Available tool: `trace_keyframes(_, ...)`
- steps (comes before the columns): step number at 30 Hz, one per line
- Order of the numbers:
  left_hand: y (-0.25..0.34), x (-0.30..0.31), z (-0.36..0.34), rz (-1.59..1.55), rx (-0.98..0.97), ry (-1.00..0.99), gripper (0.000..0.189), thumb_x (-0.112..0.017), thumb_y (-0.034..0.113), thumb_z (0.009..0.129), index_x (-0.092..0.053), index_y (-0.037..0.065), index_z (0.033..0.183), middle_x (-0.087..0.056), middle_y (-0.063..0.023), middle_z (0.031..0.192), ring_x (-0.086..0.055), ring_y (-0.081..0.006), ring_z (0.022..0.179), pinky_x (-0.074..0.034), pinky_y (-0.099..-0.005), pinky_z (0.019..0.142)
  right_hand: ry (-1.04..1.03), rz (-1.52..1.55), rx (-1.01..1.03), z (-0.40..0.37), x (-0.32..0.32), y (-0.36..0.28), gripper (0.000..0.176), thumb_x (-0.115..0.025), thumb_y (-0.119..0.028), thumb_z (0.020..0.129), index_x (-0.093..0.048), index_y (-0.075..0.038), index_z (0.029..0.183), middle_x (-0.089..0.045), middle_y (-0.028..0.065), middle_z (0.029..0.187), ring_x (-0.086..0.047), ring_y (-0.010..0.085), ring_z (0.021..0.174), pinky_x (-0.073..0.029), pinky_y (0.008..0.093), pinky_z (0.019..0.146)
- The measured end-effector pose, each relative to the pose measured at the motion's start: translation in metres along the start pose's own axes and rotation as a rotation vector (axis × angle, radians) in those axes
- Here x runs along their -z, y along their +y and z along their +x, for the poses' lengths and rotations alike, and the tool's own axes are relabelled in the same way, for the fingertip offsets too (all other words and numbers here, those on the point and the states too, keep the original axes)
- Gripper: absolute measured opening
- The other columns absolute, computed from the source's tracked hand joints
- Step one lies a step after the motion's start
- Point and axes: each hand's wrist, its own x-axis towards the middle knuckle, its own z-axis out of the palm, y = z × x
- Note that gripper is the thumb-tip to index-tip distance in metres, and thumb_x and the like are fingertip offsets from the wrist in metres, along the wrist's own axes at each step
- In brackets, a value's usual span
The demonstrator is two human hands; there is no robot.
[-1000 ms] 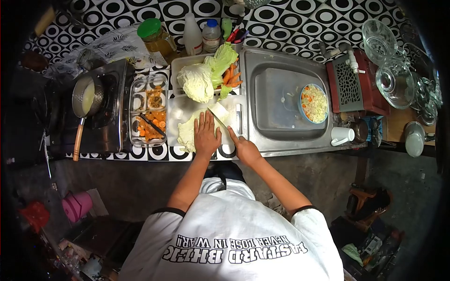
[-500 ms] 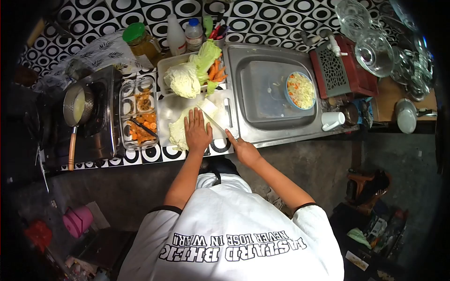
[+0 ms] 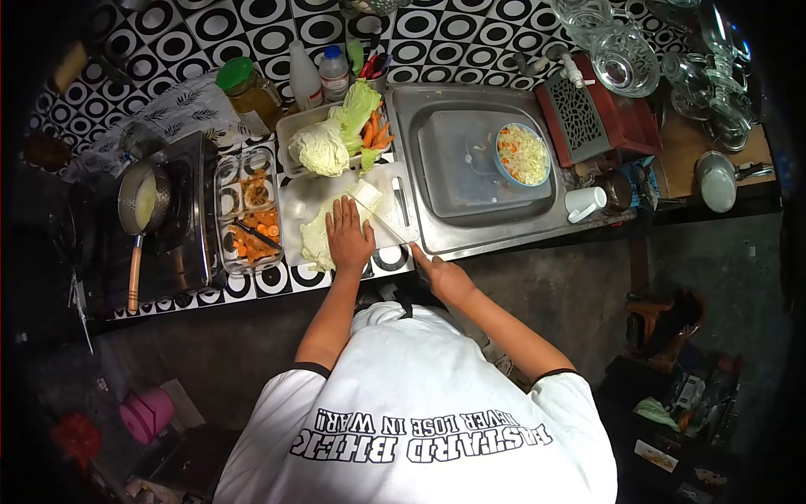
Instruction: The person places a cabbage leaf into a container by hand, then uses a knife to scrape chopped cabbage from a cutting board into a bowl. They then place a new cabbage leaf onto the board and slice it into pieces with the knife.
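My left hand point(image 3: 350, 233) lies flat, fingers stretched, on pale cabbage leaves point(image 3: 315, 241) on a white cutting board point(image 3: 388, 179). A knife point(image 3: 384, 227) is in my right hand point(image 3: 447, 279), its handle wrapped by my fingers. Its blade slants up and left across the board, with the tip by a white cabbage piece point(image 3: 366, 195) just beyond my left fingertips. Behind the board, a clear container point(image 3: 291, 128) holds a cut cabbage point(image 3: 320, 149), green lettuce-like leaves point(image 3: 359, 109) and carrots point(image 3: 376, 133).
Left of the board are a tray of chopped carrots point(image 3: 262, 225) and a stove with a saucepan point(image 3: 141, 202). On the right, a bowl of shredded vegetables point(image 3: 522, 155) sits in the sink point(image 3: 409, 126), near a white mug point(image 3: 585, 203). Bottles point(image 3: 334, 74) and a green-lidded jar point(image 3: 250, 97) stand behind.
The camera view has shifted slightly. My left hand stays on the cabbage, and my right hand with the knife sits slightly lower and farther right in view.
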Motion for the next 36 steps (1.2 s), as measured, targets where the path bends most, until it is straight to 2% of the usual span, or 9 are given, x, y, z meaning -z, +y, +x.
trace_keyframes(9, 0.002, 0.006, -0.001, -0.03, -0.007, 0.014, 0.057, -0.051, 0.018, 0.088, -0.04, -0.005, 0.139, -0.037, -0.0189, 0.148, -0.03, -0.0333, 0.14, -0.019, -0.0479, 0.116, -0.034, 0.046, 0.063, 0.011, 0.015, 0.016, 0.087, -0.05, 0.005, 0.08, -0.014, -0.022, 0.154, -0.059, 0.0226, 0.094, -0.065, 0.0376, 0.078, -0.054, 0.0436, 0.071)
trace_keyframes(13, 0.0, 0.011, -0.003, -0.154, 0.025, 0.008, 0.054, -0.052, 0.014, 0.088, -0.042, -0.006, 0.137, -0.037, -0.0226, 0.147, -0.03, -0.0352, 0.14, -0.019, -0.0485, 0.116, -0.005, 0.117, 0.131, 0.029, 0.021, 0.033, 0.079, -0.052, 0.002, 0.08, -0.025, -0.02, 0.151, -0.058, 0.0223, 0.095, -0.064, 0.039, 0.081, -0.053, 0.0462, 0.074)
trace_keyframes(20, 0.022, 0.035, -0.023, -0.182, 0.265, 0.18, 0.039, -0.055, 0.007, 0.083, -0.055, -0.005, 0.121, -0.054, -0.0215, 0.127, -0.047, -0.038, 0.122, -0.036, -0.0444, 0.106, -0.069, 0.219, 0.173, 0.055, 0.043, 0.051, 0.055, -0.048, -0.01, 0.093, -0.033, -0.012, 0.146, -0.059, 0.0227, 0.101, -0.061, 0.0402, 0.092, -0.049, 0.0471, 0.082)
trace_keyframes(24, 0.045, 0.043, -0.058, -0.29, 0.469, 0.247, 0.027, -0.055, 0.006, 0.084, -0.059, -0.002, 0.11, -0.058, -0.0177, 0.114, -0.056, -0.0359, 0.107, -0.046, -0.0406, 0.092, 0.105, 0.543, 0.293, 0.051, 0.033, 0.08, 0.037, -0.043, -0.022, 0.1, -0.051, -0.003, 0.13, -0.06, 0.0225, 0.103, -0.059, 0.0389, 0.097, -0.047, 0.0448, 0.085)
trace_keyframes(25, 0.05, 0.042, -0.066, -0.3, 0.59, 0.213, 0.022, -0.056, 0.004, 0.084, -0.061, 0.0, 0.105, -0.06, -0.0158, 0.108, -0.059, -0.0342, 0.102, -0.048, -0.0391, 0.088, 0.199, 0.63, 0.31, 0.048, 0.031, 0.086, 0.031, -0.043, -0.023, 0.1, -0.061, 0.0, 0.112, -0.062, 0.0203, 0.089, -0.06, 0.0365, 0.085, -0.047, 0.042, 0.078)
trace_keyframes(30, 0.065, 0.057, -0.091, -0.382, 0.652, 0.155, 0.019, -0.056, 0.002, 0.083, -0.065, 0.002, 0.1, -0.063, -0.0147, 0.097, -0.064, -0.0296, 0.083, -0.052, -0.0354, 0.072, 0.035, 0.794, 0.056, 0.036, 0.021, 0.121, 0.034, -0.042, -0.022, 0.101, -0.06, 0.001, 0.084, -0.057, 0.0093, 0.065, -0.052, 0.0201, 0.06, -0.042, 0.0342, 0.061)
trace_keyframes(32, 0.064, 0.065, -0.093, -0.423, 0.665, 0.15, 0.018, -0.056, 0.003, 0.085, -0.065, 0.002, 0.1, -0.064, -0.0143, 0.097, -0.064, -0.0296, 0.082, -0.052, -0.035, 0.072, -0.006, 0.831, 0.019, 0.035, 0.02, 0.129, 0.032, -0.042, -0.023, 0.1, -0.06, -0.001, 0.085, -0.055, 0.0063, 0.064, -0.05, 0.0149, 0.06, -0.041, 0.0314, 0.059)
trace_keyframes(34, 0.065, 0.074, -0.088, -0.433, 0.703, 0.12, 0.018, -0.055, 0.003, 0.086, -0.065, 0.002, 0.1, -0.064, -0.0142, 0.097, -0.064, -0.0294, 0.083, -0.051, -0.0351, 0.073, -0.068, 0.779, -0.006, 0.037, 0.026, 0.13, 0.031, -0.041, -0.021, 0.099, -0.059, 0.0, 0.085, -0.059, 0.0154, 0.068, -0.056, 0.0268, 0.062, -0.044, 0.0374, 0.062)
trace_keyframes(36, 0.055, 0.075, -0.079, -0.452, 0.724, 0.085, 0.017, -0.055, 0.004, 0.086, -0.065, 0.002, 0.101, -0.064, -0.014, 0.097, -0.064, -0.0292, 0.083, -0.051, -0.0352, 0.073, -0.047, 0.763, 0.004, 0.042, 0.03, 0.12, 0.031, -0.042, -0.021, 0.099, -0.059, 0.0, 0.085, -0.059, 0.015, 0.069, -0.056, 0.0252, 0.063, -0.043, 0.0363, 0.063)
